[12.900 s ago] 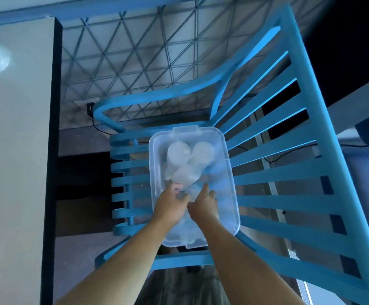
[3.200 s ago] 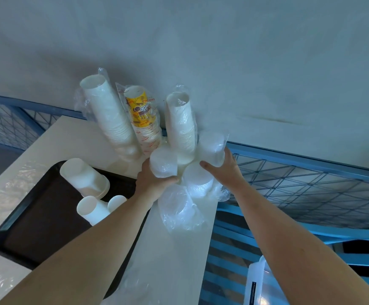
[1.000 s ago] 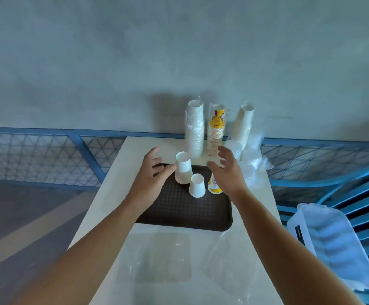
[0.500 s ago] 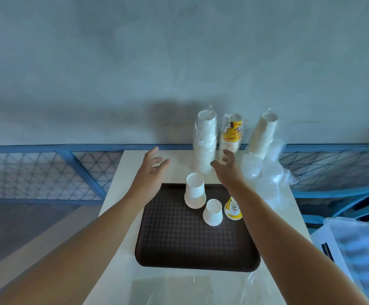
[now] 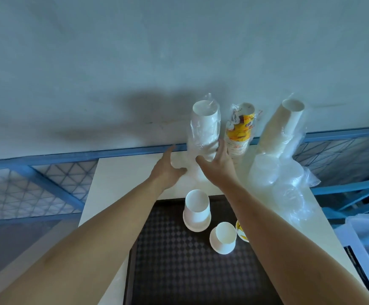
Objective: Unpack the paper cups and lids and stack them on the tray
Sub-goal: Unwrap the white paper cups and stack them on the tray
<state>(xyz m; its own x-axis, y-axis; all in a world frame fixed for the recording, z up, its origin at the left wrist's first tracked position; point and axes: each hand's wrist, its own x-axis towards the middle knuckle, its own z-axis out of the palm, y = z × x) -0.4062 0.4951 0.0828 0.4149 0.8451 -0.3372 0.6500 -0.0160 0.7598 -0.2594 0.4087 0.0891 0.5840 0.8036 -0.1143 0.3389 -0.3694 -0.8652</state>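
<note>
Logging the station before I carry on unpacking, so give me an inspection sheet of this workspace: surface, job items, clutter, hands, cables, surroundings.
Surface: white table, with the dark tray on it.
Job's things: white sleeve, printed sleeve and leaning sleeve stand wrapped at the far edge; bagged lids beside them; on the tray, large white cup and small white cup upside down, printed cup partly hidden.
Clutter: nothing seen.
Hands: left hand and right hand open, at the white sleeve's base.
Cables: nothing seen.
Surroundings: grey wall, blue railing, clear bin at right.
</note>
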